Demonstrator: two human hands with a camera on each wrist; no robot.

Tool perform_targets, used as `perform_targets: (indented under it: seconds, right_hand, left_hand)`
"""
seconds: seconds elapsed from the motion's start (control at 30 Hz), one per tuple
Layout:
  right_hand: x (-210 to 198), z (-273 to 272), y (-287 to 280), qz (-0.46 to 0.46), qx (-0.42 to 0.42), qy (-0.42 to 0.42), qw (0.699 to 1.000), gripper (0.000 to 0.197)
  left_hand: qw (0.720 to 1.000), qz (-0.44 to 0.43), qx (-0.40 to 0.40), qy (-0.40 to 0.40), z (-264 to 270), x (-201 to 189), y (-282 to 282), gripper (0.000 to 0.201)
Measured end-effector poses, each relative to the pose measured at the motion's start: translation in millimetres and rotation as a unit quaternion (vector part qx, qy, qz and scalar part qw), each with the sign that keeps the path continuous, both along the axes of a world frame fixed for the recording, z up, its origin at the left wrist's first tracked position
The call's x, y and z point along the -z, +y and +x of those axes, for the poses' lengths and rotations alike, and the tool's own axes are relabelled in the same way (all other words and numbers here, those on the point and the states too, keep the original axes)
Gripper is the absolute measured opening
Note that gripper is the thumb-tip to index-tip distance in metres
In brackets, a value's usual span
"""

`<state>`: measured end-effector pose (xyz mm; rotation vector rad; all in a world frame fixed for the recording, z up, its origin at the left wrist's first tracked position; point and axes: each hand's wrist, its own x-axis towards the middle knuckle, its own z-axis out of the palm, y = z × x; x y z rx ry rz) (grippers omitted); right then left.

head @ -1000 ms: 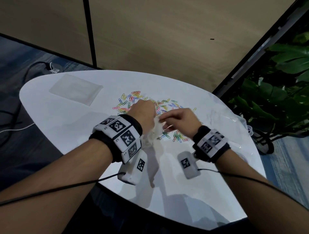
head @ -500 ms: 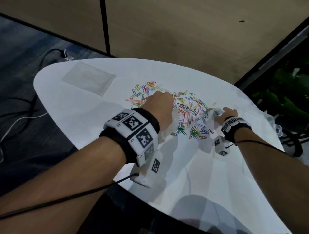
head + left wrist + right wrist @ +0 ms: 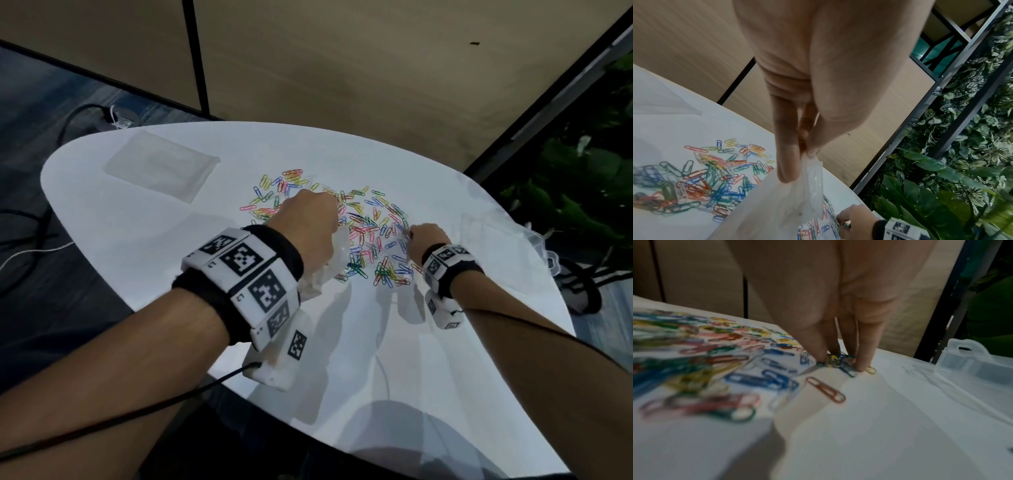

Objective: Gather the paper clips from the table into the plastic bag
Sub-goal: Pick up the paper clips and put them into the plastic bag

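A heap of coloured paper clips (image 3: 370, 236) lies on the white table (image 3: 144, 246). My left hand (image 3: 308, 222) pinches the top edge of a clear plastic bag (image 3: 334, 260) between thumb and fingers; in the left wrist view the bag (image 3: 797, 194) hangs below my fingertips (image 3: 789, 173) beside the clips (image 3: 701, 181). My right hand (image 3: 426, 240) is at the heap's right edge. In the right wrist view its fingertips (image 3: 863, 365) press down around a small bunch of clips (image 3: 838, 361), thumb and fingers closing on them.
A flat clear bag (image 3: 161, 168) lies at the table's far left. A clear plastic box (image 3: 970, 360) and plastic sheet sit at the right edge, beyond them green plants (image 3: 582, 192). Cables (image 3: 78, 116) run on the floor at left. A wall panel stands behind.
My right hand has left the bag's mouth, gone right to the heap's edge and come down on some clips. The left hand still holds the bag in about the same place.
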<state>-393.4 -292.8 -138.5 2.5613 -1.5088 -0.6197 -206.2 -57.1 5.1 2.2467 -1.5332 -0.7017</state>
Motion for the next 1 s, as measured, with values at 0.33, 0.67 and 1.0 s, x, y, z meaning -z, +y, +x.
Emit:
perform_targets:
  seconds: [0.33, 0.67, 1.0]
  right_hand:
    - [-23.4, -38.5, 20.6, 0.136, 0.244, -0.319, 0.906, 0.01]
    - [-116.4, 6.0, 133.1, 0.49, 0.337, -0.64, 0.487, 0.012]
    - [-95.7, 51.5, 175.7, 0.423, 0.238, -0.558, 0.673, 0.025]
  left_hand:
    - [1.0, 0.009, -0.001, 0.016, 2.1, -5.5, 5.6, 0.038]
    - [0.999, 0.024, -0.002, 0.047, -11.8, -2.8, 1.9, 0.029]
    - [0.998, 0.017, 0.01, 0.057, -18.9, -5.5, 1.0, 0.021]
